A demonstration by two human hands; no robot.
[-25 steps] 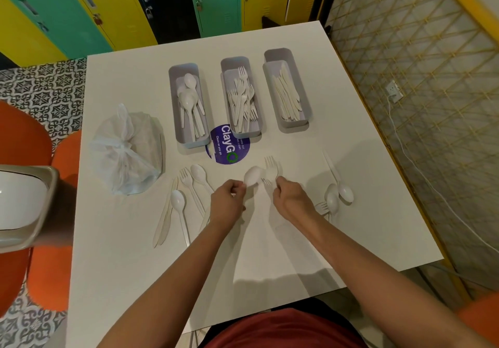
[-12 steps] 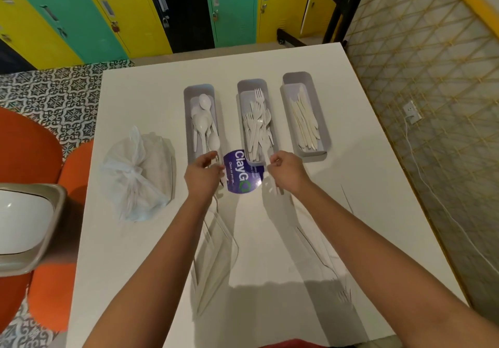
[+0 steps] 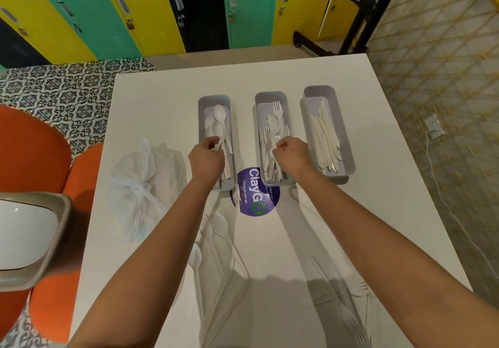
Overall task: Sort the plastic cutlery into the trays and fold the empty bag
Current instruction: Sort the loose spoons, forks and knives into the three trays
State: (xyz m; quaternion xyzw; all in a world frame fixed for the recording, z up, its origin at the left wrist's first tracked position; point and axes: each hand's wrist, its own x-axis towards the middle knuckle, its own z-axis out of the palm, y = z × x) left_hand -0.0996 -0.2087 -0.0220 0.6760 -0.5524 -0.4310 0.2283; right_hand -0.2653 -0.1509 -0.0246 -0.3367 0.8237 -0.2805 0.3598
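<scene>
Nearest the person, loose cutlery remains on the white table (image 3: 337,137): a spoon (image 3: 195,260) and a fork (image 3: 206,229) left of centre, and more forks (image 3: 360,289) at the right edge, all blurred. The plastic bag (image 3: 140,185) is seen knotted at the left side of the table, just beside the spoon tray (image 3: 202,104); whether it is empty cannot be told.

Beyond a round purple sticker (image 3: 256,196), both hands are held over the trays. A white spoon is pinched by the left hand (image 3: 206,160) above the spoon tray. The right hand (image 3: 291,156) is curled over the fork tray (image 3: 270,96), and a white piece, apparently a fork, is gripped between its fingers; this is partly hidden. The knife tray (image 3: 316,91) stands furthest right, untouched.

The step in hand is judged to be depositing. Each piece should be lowered lengthwise, aligned with the tray's long axis, and released close to the pile, so that nothing bounces out or is laid crosswise. The type should be confirmed before release.
</scene>
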